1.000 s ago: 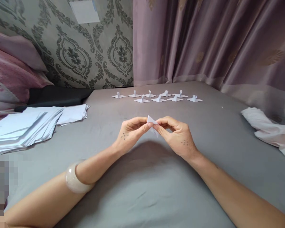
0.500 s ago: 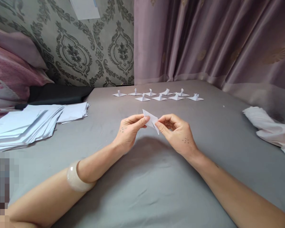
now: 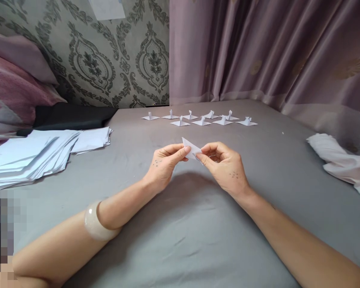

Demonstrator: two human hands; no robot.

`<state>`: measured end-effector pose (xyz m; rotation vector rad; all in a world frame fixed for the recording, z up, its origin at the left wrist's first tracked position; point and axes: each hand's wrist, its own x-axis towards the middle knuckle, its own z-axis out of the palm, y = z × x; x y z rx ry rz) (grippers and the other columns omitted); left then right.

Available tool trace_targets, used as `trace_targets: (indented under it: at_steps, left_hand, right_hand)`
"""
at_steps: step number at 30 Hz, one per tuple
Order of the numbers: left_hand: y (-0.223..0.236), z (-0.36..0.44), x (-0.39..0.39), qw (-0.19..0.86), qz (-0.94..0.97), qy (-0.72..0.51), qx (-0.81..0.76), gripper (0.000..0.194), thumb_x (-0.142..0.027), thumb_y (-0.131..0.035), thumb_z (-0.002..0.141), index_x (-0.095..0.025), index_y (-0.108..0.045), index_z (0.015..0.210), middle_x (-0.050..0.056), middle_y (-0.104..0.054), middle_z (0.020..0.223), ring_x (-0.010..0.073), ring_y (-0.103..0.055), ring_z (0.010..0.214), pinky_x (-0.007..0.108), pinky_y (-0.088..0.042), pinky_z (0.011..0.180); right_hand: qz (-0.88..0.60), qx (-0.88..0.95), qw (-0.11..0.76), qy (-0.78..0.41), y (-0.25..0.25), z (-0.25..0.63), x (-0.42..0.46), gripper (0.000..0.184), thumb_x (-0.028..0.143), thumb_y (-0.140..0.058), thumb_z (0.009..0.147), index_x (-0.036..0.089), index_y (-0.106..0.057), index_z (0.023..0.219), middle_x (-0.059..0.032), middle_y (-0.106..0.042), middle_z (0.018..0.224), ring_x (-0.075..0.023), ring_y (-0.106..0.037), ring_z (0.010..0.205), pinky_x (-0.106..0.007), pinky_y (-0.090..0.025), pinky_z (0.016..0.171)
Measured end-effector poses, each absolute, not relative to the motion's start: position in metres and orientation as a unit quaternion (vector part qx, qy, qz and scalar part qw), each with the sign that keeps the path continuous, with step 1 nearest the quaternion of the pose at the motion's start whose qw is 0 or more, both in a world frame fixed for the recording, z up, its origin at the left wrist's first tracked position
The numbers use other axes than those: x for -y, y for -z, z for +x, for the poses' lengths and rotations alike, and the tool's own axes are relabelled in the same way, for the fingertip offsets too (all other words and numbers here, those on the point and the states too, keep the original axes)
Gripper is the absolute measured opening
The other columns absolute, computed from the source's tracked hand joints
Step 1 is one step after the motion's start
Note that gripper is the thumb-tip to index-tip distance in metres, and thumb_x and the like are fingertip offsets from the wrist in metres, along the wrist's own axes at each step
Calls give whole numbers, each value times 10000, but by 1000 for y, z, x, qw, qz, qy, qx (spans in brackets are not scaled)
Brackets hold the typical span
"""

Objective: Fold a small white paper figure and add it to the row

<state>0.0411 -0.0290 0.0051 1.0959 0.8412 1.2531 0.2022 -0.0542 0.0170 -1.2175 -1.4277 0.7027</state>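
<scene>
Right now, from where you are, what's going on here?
A person's left hand and right hand pinch opposite sides of a small folded white paper above a grey surface. Beyond them, nine folded paper figures stand in two rows. Loose white sheets lie piled at left, a white cloth at right.

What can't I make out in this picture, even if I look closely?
Head view, folded paper: partly covered by the left hand and right hand.
Head view, small paper figures: fine creases too small to read.
Head view, wall sheet: cut off by the top edge.
Head view, white cloth: cut off by the right edge.
</scene>
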Motion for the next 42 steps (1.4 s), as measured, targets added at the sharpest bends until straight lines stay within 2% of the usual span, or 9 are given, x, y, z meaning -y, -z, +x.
trace_targets:
  at_steps: [6,12,15,19,24,27,36,42]
  left_hand:
    - [-6,42,30,596,472,-537,-365,154,-339,-787,708,-211,-776,793,40,-728,875,165,-621,864,325,-507,840]
    - [-5,41,30,588,496,-530,-356,176,-321,-773,729,-217,-782,870,48,-742,937,173,-627,892,318,-488,853]
    - [-7,41,31,609,484,-529,-338,178,-333,-752,756,-209,-777,880,49,-739,939,171,-631,899,308,-487,838]
    - [-12,40,31,664,469,-504,-292,258,-400,-646,848,-182,-770,910,75,-729,950,176,-640,914,304,-484,821]
    - [-12,39,30,683,468,-487,-279,203,-328,-724,787,-195,-770,934,70,-729,961,176,-635,904,315,-471,830]
    - [-13,39,30,689,464,-484,-276,189,-288,-755,755,-187,-773,915,68,-732,945,163,-628,880,306,-467,816]
    - [-10,39,30,648,462,-519,-312,201,-297,-753,750,-153,-741,891,46,-722,832,120,-620,711,282,-486,722]
    - [-9,41,30,627,477,-514,-339,216,-259,-792,690,-156,-727,868,34,-715,797,131,-624,732,277,-479,722]
  right_hand:
    - [-521,617,541,-232,-14,202,56,125,327,-698,786,224,-626,788,1,-660,777,-138,-593,681,-281,-490,651]
    - [-490,637,535,-261,-15,201,55,134,347,-680,803,218,-662,832,-16,-667,793,-150,-601,710,-297,-491,682]
    - [-493,609,533,-320,-18,204,53,177,384,-684,795,208,-686,786,-27,-677,811,-152,-598,714,-300,-484,682]
    - [-484,530,524,-457,-21,212,48,231,425,-716,757,203,-705,818,-22,-680,800,-144,-579,723,-288,-467,676]
    - [-425,478,491,-592,-21,217,46,211,409,-717,764,200,-702,796,-13,-657,803,-131,-563,735,-277,-447,684]
    - [-404,458,485,-626,-21,216,45,170,369,-711,769,201,-698,786,-10,-638,788,-133,-556,731,-274,-448,681]
    - [-412,451,486,-625,-18,214,46,201,396,-723,778,196,-709,797,-12,-638,800,-123,-543,744,-254,-424,683]
    - [-455,477,510,-553,-15,210,48,231,417,-736,759,191,-701,793,-3,-653,773,-112,-543,702,-259,-419,664]
